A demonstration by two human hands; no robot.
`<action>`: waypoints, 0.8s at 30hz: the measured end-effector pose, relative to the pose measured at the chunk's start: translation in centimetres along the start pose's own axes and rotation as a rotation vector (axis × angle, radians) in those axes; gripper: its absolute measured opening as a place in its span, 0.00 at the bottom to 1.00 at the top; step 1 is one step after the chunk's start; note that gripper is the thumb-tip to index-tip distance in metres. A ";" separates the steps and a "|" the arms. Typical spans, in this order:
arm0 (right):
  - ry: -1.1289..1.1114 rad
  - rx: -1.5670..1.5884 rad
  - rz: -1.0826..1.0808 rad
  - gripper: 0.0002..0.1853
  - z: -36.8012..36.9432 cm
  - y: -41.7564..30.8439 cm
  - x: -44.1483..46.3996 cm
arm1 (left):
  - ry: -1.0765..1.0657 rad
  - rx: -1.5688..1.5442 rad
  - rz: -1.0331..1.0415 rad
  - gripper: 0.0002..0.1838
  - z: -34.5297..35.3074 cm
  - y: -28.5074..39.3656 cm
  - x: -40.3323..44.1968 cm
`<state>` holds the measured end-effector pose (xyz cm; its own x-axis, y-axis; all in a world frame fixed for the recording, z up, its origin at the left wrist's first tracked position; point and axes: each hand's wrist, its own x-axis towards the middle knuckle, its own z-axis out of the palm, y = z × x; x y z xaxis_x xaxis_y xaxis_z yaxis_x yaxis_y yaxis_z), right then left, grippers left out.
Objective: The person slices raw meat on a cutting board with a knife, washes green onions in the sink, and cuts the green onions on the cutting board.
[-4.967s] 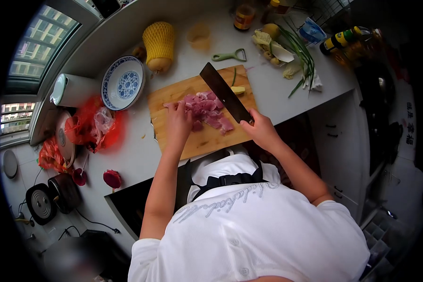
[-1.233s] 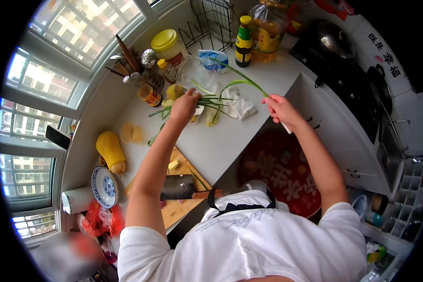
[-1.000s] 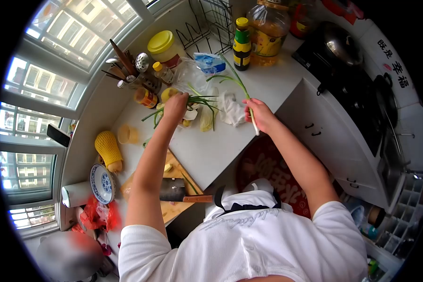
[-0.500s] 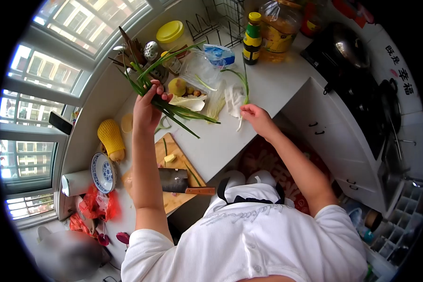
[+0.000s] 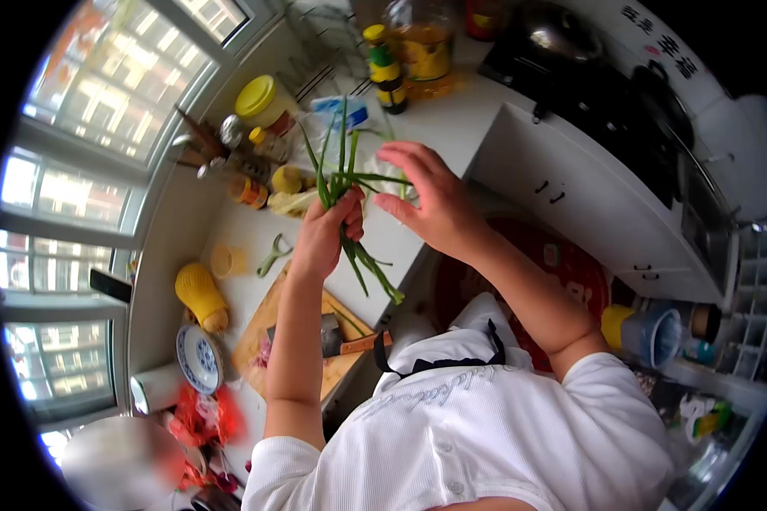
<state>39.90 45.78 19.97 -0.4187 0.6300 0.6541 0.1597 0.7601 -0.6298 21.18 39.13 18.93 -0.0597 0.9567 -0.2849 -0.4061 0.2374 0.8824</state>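
Observation:
My left hand [image 5: 337,226] is closed around a bunch of scallions [image 5: 341,183]. Their green leaves fan out above the fist, and the other ends hang below it over the counter's front edge. My right hand [image 5: 430,200] is just to the right, fingers spread and apart, with leaf tips reaching close to it; nothing shows in its grip. Below the left forearm, a wooden cutting board [image 5: 337,375] carries a cleaver [image 5: 331,335], partly hidden by that arm. A green peeler [image 5: 273,255] rests on the counter left of the wrist.
Behind the hands stand a green-and-yellow sauce bottle [image 5: 385,68], a large oil jug [image 5: 422,51] and a yellow-lidded tub [image 5: 264,102]. To the left are a squash in yellow netting [image 5: 200,294] and a patterned bowl [image 5: 200,358]. The stove [image 5: 588,102] lies far right.
The left hand has come right and closer to my body with the scallions. The right hand has opened from its pinch and moved towards the bunch. The view has shifted too.

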 end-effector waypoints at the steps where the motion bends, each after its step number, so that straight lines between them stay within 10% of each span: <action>1: 0.021 -0.056 0.007 0.22 -1.1 0.7 -0.4 | -0.025 0.073 -0.025 0.07 1.6 -0.3 0.1; 8: -0.575 -0.099 0.531 0.17 -16.1 4.0 -9.2 | -0.457 0.979 -0.002 0.06 16.0 -4.9 1.6; 13: -0.484 0.036 0.636 0.17 -31.9 2.6 -19.3 | -0.875 1.210 0.093 0.10 30.9 -11.0 2.5; 18: 0.142 0.837 1.099 0.13 -44.4 -0.3 -29.2 | -1.310 0.875 -0.101 0.16 46.7 -17.2 1.6; 21: 0.751 1.288 0.919 0.20 -53.2 -0.8 -36.5 | -1.281 0.686 -0.540 0.14 52.6 -20.4 2.8; 24: 1.289 0.798 0.675 0.19 -62.2 -4.0 -40.5 | -1.080 0.627 -0.619 0.14 58.4 -23.1 4.5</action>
<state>111.82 27.13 22.03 0.5626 0.8091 -0.1698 -0.6455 0.3016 -0.7018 83.55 47.83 19.16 0.8193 0.2566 -0.5127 0.3809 0.4249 0.8212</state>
